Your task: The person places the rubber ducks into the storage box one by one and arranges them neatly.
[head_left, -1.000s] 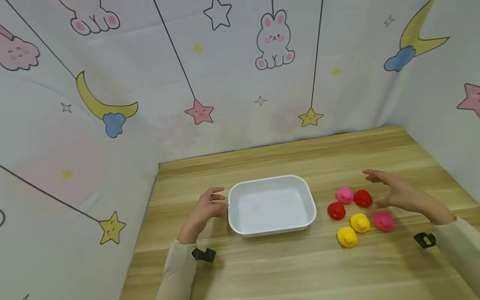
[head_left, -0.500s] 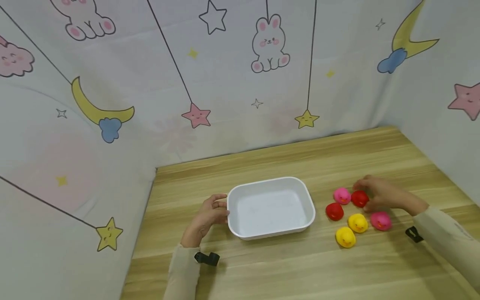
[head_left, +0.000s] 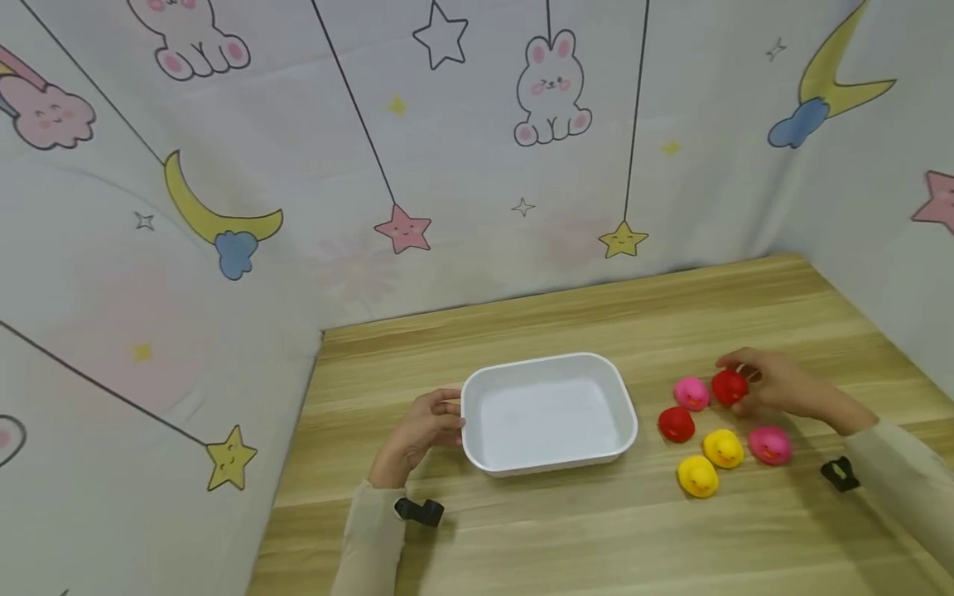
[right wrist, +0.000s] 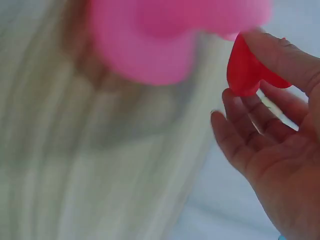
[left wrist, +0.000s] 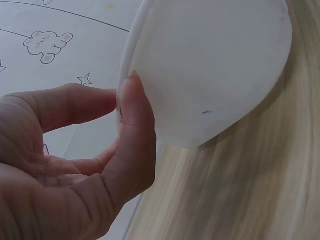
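A white plastic tub [head_left: 550,414] sits at the middle of the wooden table. At its left end, my left hand [head_left: 419,432] pinches the rim between thumb and fingers, as the left wrist view shows on the tub wall [left wrist: 215,65]. On the right, my right hand [head_left: 782,387] holds a red rubber duck [head_left: 729,386] between thumb and fingertips. The right wrist view has this red duck [right wrist: 246,67] in the fingers, with a blurred pink duck [right wrist: 150,40] closer to the camera. A pink duck [head_left: 691,394] and another red duck [head_left: 676,424] lie left of the hand.
Nearer the front lie two yellow ducks, a rear one [head_left: 723,448] and a front one [head_left: 698,477], with a second pink duck [head_left: 771,445] beside them. White printed cloth [head_left: 477,165] walls the back and sides of the table [head_left: 566,530].
My right hand has come down to the far red duck, and its fingers have closed around it. My left hand has moved in to the tub's left rim and taken hold.
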Action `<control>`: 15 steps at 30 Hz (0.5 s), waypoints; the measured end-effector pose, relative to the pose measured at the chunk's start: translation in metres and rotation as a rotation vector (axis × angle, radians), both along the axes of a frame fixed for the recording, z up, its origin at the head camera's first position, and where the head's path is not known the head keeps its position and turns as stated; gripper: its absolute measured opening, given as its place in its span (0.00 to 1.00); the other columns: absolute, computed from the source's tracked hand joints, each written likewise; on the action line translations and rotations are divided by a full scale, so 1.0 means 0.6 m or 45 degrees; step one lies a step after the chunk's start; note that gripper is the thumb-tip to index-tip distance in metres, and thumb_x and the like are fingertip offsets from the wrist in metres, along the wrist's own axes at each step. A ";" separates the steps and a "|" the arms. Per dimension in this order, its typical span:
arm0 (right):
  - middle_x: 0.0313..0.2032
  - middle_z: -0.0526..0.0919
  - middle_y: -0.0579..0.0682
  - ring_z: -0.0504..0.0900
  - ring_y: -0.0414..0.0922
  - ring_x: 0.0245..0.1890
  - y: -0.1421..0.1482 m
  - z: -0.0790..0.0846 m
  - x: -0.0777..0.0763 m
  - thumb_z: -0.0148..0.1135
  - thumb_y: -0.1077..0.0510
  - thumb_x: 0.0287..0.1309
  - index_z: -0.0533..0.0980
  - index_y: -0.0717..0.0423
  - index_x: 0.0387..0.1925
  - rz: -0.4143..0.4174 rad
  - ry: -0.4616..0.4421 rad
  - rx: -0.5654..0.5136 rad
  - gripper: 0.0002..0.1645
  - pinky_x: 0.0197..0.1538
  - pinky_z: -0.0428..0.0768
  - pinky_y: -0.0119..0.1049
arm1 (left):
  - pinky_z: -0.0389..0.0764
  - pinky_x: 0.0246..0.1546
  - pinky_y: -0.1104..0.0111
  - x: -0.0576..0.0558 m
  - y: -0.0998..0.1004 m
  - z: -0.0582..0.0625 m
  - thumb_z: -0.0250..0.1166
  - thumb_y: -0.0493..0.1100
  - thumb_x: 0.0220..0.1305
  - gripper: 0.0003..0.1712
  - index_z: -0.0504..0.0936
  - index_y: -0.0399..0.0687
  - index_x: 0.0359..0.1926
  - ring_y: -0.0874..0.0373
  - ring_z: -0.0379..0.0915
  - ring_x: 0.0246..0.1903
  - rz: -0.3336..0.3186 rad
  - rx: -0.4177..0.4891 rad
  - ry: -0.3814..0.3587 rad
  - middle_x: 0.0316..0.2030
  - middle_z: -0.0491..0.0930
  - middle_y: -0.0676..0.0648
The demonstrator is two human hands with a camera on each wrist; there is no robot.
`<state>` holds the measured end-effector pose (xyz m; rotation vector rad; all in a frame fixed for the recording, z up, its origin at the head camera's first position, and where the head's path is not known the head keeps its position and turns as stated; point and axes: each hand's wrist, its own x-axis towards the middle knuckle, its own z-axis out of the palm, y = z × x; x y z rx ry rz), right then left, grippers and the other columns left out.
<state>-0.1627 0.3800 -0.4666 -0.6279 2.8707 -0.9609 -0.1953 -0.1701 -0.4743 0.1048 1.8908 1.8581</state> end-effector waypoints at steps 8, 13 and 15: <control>0.46 0.83 0.61 0.82 0.42 0.36 -0.025 0.057 -0.003 0.79 0.67 0.44 0.77 0.69 0.54 -0.156 -0.097 -0.123 0.33 0.37 0.84 0.32 | 0.88 0.31 0.67 -0.001 0.003 0.005 0.61 0.25 0.60 0.33 0.64 0.25 0.66 0.57 0.82 0.32 -0.007 -0.030 -0.003 0.44 0.80 0.36; 0.46 0.84 0.56 0.82 0.41 0.36 -0.056 0.078 -0.004 0.80 0.65 0.45 0.79 0.64 0.54 -0.117 -0.052 -0.168 0.32 0.38 0.84 0.31 | 0.87 0.28 0.68 0.001 0.000 0.005 0.59 0.25 0.58 0.34 0.63 0.26 0.66 0.58 0.80 0.31 -0.002 -0.021 -0.009 0.41 0.79 0.38; 0.46 0.84 0.54 0.81 0.38 0.38 -0.069 0.085 -0.005 0.80 0.65 0.45 0.80 0.62 0.54 -0.090 -0.027 -0.186 0.32 0.40 0.83 0.30 | 0.87 0.28 0.68 0.002 -0.001 0.004 0.59 0.25 0.58 0.35 0.62 0.27 0.67 0.58 0.80 0.30 -0.005 -0.015 -0.016 0.40 0.78 0.40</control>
